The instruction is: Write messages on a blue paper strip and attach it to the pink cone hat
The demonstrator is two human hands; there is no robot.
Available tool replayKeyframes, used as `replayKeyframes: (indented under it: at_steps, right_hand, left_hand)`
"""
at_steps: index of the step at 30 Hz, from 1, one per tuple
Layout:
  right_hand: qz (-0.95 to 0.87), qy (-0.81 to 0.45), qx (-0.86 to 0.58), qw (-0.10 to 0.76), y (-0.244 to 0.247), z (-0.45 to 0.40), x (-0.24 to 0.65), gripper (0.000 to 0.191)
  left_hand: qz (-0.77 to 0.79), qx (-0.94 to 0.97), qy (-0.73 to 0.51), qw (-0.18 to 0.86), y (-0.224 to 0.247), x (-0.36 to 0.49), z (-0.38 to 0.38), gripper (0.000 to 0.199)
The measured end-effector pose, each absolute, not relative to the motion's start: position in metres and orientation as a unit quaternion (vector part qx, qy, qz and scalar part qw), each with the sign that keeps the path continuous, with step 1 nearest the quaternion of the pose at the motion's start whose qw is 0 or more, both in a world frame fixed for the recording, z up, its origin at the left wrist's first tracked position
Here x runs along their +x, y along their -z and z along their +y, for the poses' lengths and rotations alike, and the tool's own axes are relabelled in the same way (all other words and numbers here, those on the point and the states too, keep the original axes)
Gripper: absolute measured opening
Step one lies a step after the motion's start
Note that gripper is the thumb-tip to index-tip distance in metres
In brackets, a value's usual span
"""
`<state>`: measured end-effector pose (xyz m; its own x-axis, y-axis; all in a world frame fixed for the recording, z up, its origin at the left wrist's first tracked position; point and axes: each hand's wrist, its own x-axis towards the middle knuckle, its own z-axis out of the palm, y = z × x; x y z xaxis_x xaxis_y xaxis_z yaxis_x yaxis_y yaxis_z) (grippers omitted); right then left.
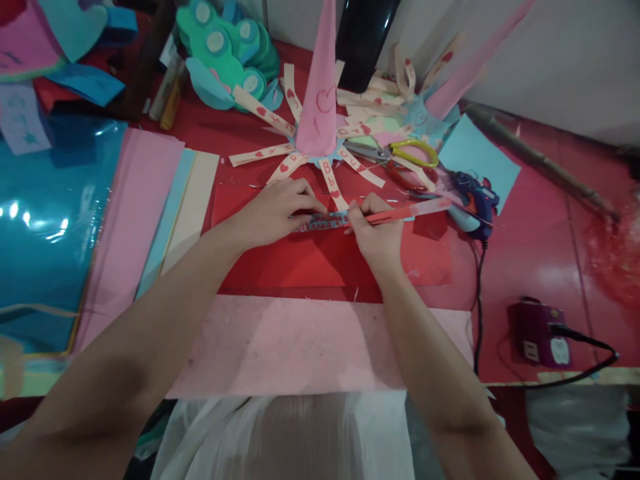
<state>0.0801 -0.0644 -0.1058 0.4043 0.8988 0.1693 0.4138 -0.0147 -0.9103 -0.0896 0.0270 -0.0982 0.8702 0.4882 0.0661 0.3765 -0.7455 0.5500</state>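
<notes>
My right hand (376,233) is closed around a red pen (395,215), its pale end pointing right and its tip hidden behind the fingers. With bent fingers my left hand (281,212) holds down a narrow bluish ruler (320,222) with printed marks. The ruler lies across a sheet of red paper (300,263). Just beyond both hands stands a pink paper cone (319,113) with a heart drawn on it. Cream paper strips with letters and hearts spread out from its base, and one strip (333,187) reaches down between my hands.
Yellow-handled scissors (415,152) and a blue glue gun (475,200) lie to the right. Its cord runs down near a purple power adapter (543,333). Pink paper sheets (133,200) and a shiny blue packet (45,233) are at left. Green foam shapes (225,50) sit behind.
</notes>
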Motion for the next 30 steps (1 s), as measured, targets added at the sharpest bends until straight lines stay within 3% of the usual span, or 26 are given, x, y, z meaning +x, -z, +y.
replayKeyframes:
  at_steps: [8,30]
  right_hand:
    - [-0.458,-0.279,-0.671,0.512,0.1031,-0.0648,0.0790,0.033]
    - [-0.472,-0.237,-0.683,0.504,0.1062,-0.0630,0.0826,0.034]
  left_hand:
    - [0.231,0.927,-0.108,0.274,0.0992,-0.0893,0.0273,0.026]
    - [0.242,0.925,-0.099,0.275,0.0979,-0.0888,0.0270,0.026]
